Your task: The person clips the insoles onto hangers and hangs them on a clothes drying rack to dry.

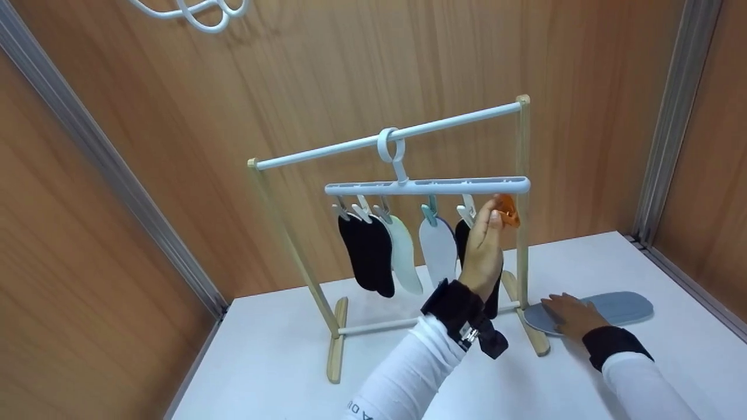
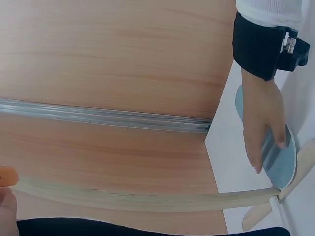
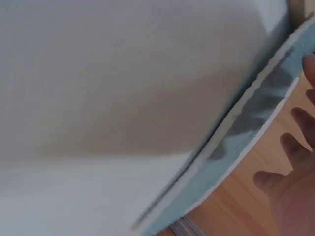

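Observation:
My left hand [image 1: 483, 256] is raised at the right end of a pale blue clip hanger [image 1: 455, 186] and pinches an orange clip [image 1: 509, 211] under its bar. In the left wrist view the same clip shows at the left edge beside my fingertips. Over the white table my right hand [image 1: 575, 315] is held with spread fingers above a blue-grey insole [image 1: 627, 308] that lies flat. The right wrist view shows the hand's shadow on that insole [image 3: 197, 189]. From the hanger's other clips hang black insoles [image 1: 366, 256], a pale green one [image 1: 404, 251] and a whitish one [image 1: 437, 248].
A wooden rack with a light blue top rail [image 1: 327, 151] carries the hanger by its ring hook [image 1: 391, 146]. The insole's near end overlaps the rack's right foot [image 1: 534, 338]. Wood-grain panels enclose the white table [image 1: 257, 356]. White looped hangers [image 1: 201, 11] show at the upper left.

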`<state>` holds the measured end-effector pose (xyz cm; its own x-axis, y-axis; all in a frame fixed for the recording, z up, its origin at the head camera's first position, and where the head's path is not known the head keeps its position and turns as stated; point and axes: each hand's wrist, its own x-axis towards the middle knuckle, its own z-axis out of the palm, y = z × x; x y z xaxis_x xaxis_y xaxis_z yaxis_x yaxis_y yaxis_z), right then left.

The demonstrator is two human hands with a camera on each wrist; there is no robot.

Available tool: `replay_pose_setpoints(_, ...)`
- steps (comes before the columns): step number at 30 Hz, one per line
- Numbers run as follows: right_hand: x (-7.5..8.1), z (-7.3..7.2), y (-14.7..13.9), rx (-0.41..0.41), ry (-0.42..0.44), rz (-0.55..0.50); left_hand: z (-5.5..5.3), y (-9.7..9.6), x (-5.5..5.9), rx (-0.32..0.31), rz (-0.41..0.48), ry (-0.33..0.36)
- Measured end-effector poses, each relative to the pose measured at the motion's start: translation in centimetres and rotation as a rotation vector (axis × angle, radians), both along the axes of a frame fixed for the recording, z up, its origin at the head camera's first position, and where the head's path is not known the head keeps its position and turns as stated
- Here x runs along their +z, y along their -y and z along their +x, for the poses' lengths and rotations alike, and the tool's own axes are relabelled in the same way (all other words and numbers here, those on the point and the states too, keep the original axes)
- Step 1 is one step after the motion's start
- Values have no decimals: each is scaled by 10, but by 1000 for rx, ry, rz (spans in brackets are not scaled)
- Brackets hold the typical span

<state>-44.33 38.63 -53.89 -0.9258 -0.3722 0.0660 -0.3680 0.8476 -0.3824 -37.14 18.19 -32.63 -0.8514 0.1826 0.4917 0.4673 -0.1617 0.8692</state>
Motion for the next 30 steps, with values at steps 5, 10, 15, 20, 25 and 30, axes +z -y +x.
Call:
replay_pose_setpoints(5,-10,-2,-6,-34,-27,45,3,-4,-3,-38,22,1)
replay_pose_setpoints(10,-8,1,-8,-43,-115,71,7,-4,-3,-51,37,-13)
replay_pose_setpoints(15,4,3,-8,-60,-211,86,7,-3,1,-56,33,-28)
replay_pose_setpoints(20,13,6,-10,-50,-283,97,8,2,4,-28,4,2)
replay_pose_setpoints(25,28,11,-15,3,-260,55,10,7,9,-3,-54,18)
replay_pose_setpoints(30,43,16,-21,63,-166,20,10,7,13,17,-77,15)
